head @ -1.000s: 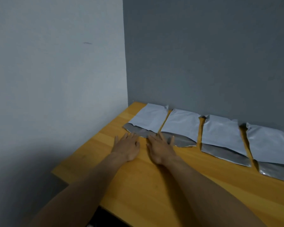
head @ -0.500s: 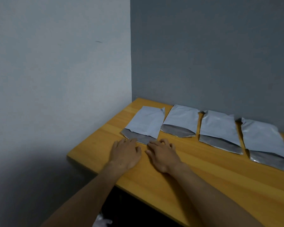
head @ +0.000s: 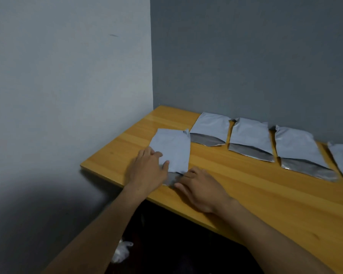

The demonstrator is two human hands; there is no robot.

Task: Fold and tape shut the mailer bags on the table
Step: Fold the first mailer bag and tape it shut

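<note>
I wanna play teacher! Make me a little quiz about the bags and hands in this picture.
1. True or false: the wooden table holds only two mailer bags.
2. Which bag do the left hand and right hand both touch? A) the nearest mailer bag B) the rightmost one C) none
3. Fill in: the back-row bags have flaps that look shiny and ____.
Key: 1 false; 2 A; 3 silver.

A pale wall is joined by a darker grey wall; below, a white crumpled object, possibly plastic, is seen.
</note>
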